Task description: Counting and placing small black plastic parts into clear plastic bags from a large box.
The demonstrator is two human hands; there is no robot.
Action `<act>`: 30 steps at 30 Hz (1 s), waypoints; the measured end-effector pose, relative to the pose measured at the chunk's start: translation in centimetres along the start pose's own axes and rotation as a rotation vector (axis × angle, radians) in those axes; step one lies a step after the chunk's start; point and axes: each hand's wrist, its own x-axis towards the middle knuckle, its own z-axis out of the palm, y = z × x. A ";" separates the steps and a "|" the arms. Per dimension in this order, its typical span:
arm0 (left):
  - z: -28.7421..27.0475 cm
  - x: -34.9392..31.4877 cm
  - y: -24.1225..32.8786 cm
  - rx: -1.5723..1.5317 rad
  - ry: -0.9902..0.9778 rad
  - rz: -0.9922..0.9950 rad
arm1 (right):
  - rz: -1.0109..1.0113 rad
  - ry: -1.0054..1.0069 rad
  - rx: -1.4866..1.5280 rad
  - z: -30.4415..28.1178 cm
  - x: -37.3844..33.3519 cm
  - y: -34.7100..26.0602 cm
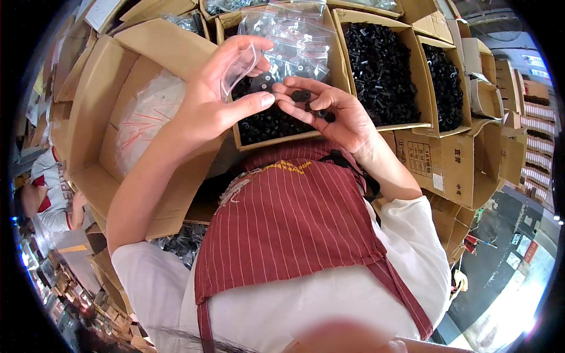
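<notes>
My left hand (215, 82) is raised over the open boxes, with a small clear plastic bag (238, 72) held between its thumb and fingers. Close beside it, my right hand (347, 117) is turned partly palm up. Several small black round parts (302, 95) lie in its curled fingers, and its fingertips come near my left thumb. Below both hands stands a cardboard box of loose black parts (268, 130). A pile of clear zip bags (288, 38) rests over that box's far part.
On the left, a large open carton (88, 112) holds a heap of clear bags with red strips (147, 120). To the right are two boxes of black parts (379, 67) (441, 85). Another person (56, 188) is at the far left.
</notes>
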 end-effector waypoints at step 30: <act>-0.1 0.3 0.0 -0.128 0.067 0.013 | -0.016 -0.006 0.056 -0.5 0.7 0.3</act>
